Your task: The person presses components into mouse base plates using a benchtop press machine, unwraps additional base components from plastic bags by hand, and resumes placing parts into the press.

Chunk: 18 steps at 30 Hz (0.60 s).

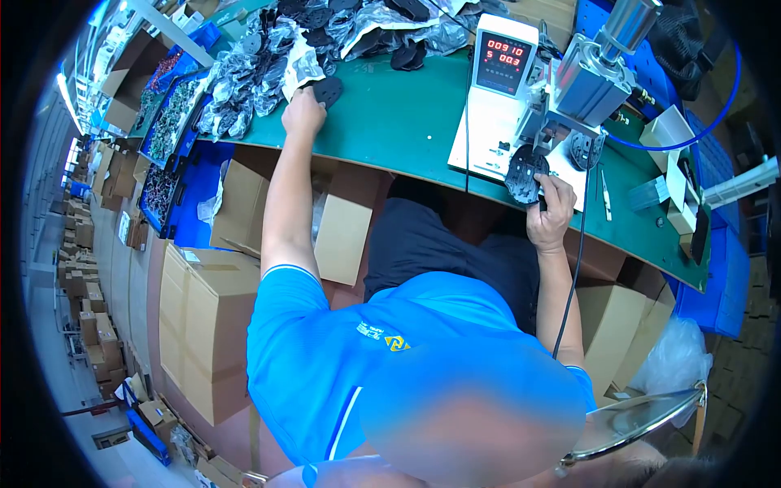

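The black oval plastic piece (525, 173) at your right is matte and dark, its face broken up by raised ridges and small openings, with paler specks catching the light. It lies at the front of the silver metal press (587, 85), over the edge of the white base plate (488, 134). Your right hand (551, 213) pinches its near edge between thumb and fingers. Your left hand (303, 114) is curled beside a flat black rounded piece (329, 91) — smoother-looking, touching the fingers; whether they grip it, you cannot tell from here. Beyond lies a heap of black pieces in crinkled clear plastic (260, 61) on the green tabletop (390, 114). A white control box with red digits (506, 55) stands beside the press.
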Motion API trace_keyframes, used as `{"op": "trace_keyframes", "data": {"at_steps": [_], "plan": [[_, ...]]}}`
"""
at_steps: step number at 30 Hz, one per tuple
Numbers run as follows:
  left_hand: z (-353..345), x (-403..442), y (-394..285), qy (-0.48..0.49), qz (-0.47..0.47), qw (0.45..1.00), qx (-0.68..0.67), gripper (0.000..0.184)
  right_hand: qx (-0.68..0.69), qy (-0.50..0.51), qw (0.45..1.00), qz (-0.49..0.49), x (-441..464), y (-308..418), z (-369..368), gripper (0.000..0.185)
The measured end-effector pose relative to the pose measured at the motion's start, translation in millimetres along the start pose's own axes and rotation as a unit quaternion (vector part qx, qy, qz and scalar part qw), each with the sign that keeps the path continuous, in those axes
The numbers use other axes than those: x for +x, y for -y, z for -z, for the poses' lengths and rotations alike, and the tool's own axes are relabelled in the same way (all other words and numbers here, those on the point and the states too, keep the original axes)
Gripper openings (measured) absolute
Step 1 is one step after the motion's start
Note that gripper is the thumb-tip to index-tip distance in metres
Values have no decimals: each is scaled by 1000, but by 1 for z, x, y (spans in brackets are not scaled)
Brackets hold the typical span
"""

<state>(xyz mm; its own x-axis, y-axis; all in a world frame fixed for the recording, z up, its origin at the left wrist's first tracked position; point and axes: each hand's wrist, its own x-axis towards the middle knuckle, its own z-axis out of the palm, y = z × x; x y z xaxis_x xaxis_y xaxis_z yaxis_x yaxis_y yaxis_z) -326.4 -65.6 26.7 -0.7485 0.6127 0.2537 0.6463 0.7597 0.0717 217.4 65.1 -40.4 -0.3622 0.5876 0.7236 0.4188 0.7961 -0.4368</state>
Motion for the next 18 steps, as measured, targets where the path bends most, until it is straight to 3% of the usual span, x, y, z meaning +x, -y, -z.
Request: {"op": "trace_keyframes", "data": {"at_steps": [2, 4, 8, 12, 14, 16, 17, 18], "plan": [[-5, -27, -11, -73, -91, 993, -5, 38, -1, 3, 1000, -3, 1, 0, 1, 51], [-12, -51, -26, -53, -155, 986, 29, 34, 1, 4, 1000, -1, 1, -1, 0, 51], [-9, -115, -58, -104, -272, 954, -77, 40, -3, 4, 1000, 6, 1, -2, -1, 51], [-6, -105, -54, -197, -279, 934, -107, 48, -3, 5, 1000, 3, 1, 0, 1, 51], [-24, -88, -36, -203, -251, 941, -106, 67, -4, 5, 1000, 2, 1, 1, 1, 51], [-46, -79, -12, -156, -218, 960, -77, 72, 3, 6, 1000, 0, 1, 0, 0, 52], [-45, -77, -3, -85, -227, 961, -131, 74, 2, 3, 1000, -6, 0, 0, 0, 53], [-34, -87, -4, -80, -248, 958, -118, 72, -10, -3, 1000, -16, 0, 0, -4, 53]]}}
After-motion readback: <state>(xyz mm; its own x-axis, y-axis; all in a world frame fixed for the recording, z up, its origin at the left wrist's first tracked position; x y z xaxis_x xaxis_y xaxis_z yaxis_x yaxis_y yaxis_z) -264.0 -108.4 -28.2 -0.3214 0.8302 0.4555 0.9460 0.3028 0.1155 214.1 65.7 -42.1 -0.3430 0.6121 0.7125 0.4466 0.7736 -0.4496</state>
